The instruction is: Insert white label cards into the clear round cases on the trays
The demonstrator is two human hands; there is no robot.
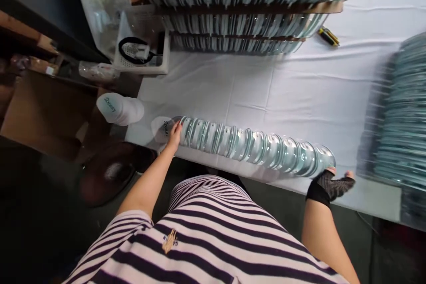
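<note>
left hand (173, 135) and mesh-gloved right hand (333, 185) press flat, fingers apart, on opposite ends of a row of clear lids (253, 145) lying along the desk (299, 93) near edge, clamping it between them.

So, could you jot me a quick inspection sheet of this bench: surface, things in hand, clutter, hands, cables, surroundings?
Surface: table covered with a white cloth, creased.
Job's things: long row of clear round discs lying on edge along the near side, pressed between both hands.
Clutter: two white caps at the left corner; yellow-black tool at the far side; more stacked discs at right.
Hands: left hand bare, against the row's left end; right hand in a black mesh glove, at the right end.
Cables: black cord coiled in a white basket.
Surroundings: wooden racks filled with discs behind; cardboard boxes on the floor at left.
</note>
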